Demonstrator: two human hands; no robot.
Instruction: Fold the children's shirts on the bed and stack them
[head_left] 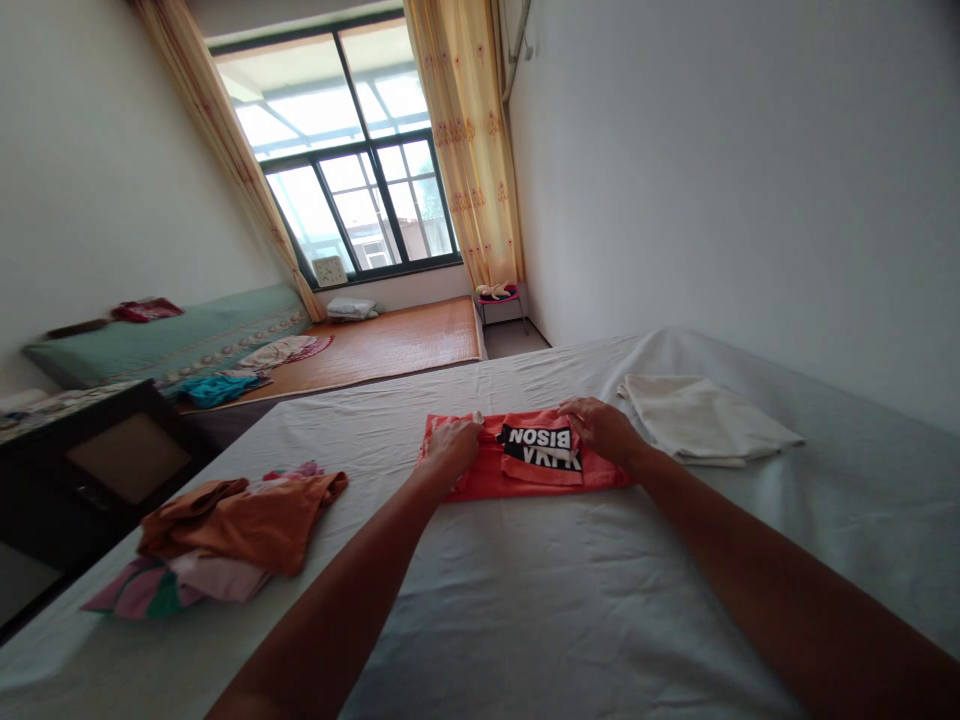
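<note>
A red shirt (540, 484) with a black patch and upside-down white lettering, partly reading "BISON", lies folded into a wide band on the white sheet. My left hand (453, 450) is at its left part, fingers closed on the cloth beside a small pale spot. At the far edge, right of the lettering, my right hand (600, 430) has its fingers bent onto the fabric and seems to grip it. The undersides of both hands are hidden.
A folded cream cloth (709, 420) lies to the right, near the wall. On the left is a pile of clothes with an orange garment (240, 520) on top. Beyond stand a dark cabinet (112, 470) and a mat-covered bed (405, 340) under the window.
</note>
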